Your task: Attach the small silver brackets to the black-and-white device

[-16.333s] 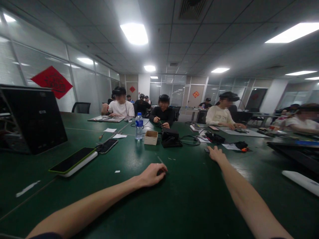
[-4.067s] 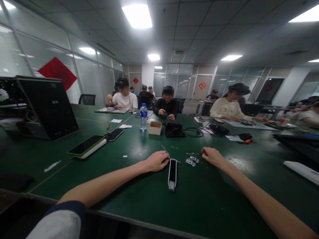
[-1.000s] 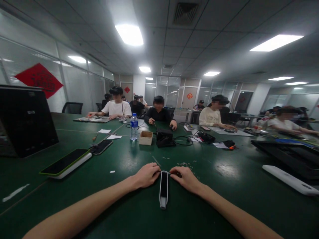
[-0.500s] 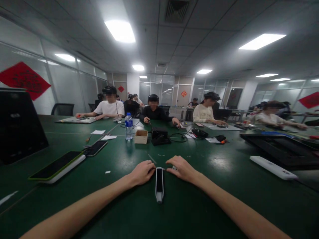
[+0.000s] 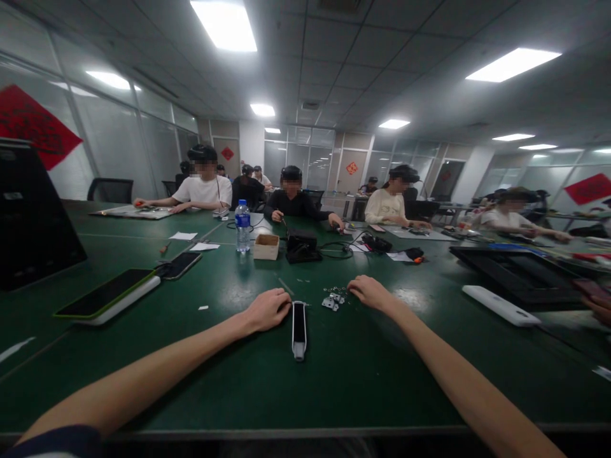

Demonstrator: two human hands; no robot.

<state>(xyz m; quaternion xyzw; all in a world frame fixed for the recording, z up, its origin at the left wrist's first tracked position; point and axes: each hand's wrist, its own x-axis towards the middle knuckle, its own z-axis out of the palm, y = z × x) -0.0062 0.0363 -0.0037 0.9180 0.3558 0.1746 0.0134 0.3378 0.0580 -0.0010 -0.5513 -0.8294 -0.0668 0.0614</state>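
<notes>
On the green table (image 5: pixel 214 375) in front of me lies a narrow grey device (image 5: pixel 299 331) with a long black face, its tapered end toward me. My left hand (image 5: pixel 270 310) rests at the device's far left corner, fingers curled and closed; what they grip is hidden. To the right, my right hand (image 5: pixel 373 292) is at the edge of a group of small metal parts (image 5: pixel 333 301), some plate-like and some ring-like. Its fingers are drawn together at the small pieces, and anything between them is too small to make out.
Ahead stand a water bottle (image 5: pixel 242 228), a small cardboard box (image 5: pixel 266 247) and a black object (image 5: pixel 302 249) with cables. Phones (image 5: pixel 114 292) lie left, beside a dark screen (image 5: pixel 35 219). At right are a white power bank-like block (image 5: pixel 499 305) and black frame (image 5: pixel 520 270). Several people sit opposite.
My right hand has moved right, away from the device, uncovering the small metal parts. The left hand stays by the device. The view has tipped downward, and a hand appears at the right edge.
</notes>
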